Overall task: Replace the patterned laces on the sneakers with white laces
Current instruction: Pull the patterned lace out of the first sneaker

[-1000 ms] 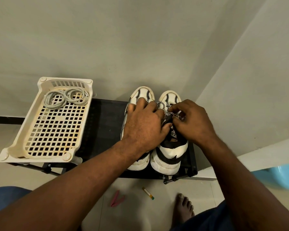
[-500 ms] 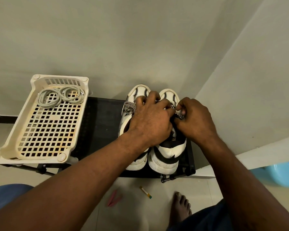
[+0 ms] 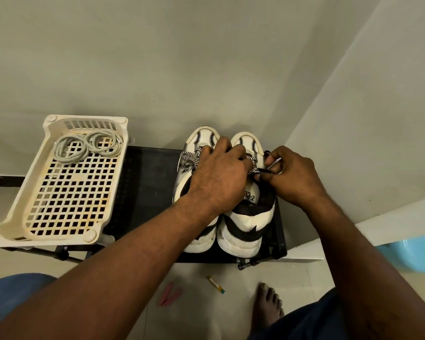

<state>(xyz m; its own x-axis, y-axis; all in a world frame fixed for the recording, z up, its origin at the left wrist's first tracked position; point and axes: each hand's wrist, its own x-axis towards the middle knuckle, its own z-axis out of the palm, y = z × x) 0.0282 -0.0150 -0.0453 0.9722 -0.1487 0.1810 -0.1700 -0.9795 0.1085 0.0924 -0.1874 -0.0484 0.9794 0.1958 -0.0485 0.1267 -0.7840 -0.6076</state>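
Two white and black sneakers stand side by side on a low black rack (image 3: 145, 192), toes toward the wall. The left sneaker (image 3: 196, 143) shows its black-and-white patterned lace (image 3: 189, 159). On the right sneaker (image 3: 245, 231), my left hand (image 3: 219, 182) lies over the lacing with curled fingers on the lace. A strand of the right sneaker's patterned lace (image 3: 255, 171) is pinched by my right hand (image 3: 292, 177) and drawn to the right. Two coiled white laces (image 3: 86, 147) lie in a cream plastic basket (image 3: 17, 217).
The basket sits on the rack's left end. Walls close in behind and to the right. On the floor lie a pink clip (image 3: 168, 293) and a small yellow stick (image 3: 215, 283), beside my bare foot (image 3: 268, 307). A blue tub (image 3: 410, 256) stands at the right.
My right hand has drawn away to the right, pulling a strand of patterned lace out of the right sneaker. My left hand stays on the lacing.
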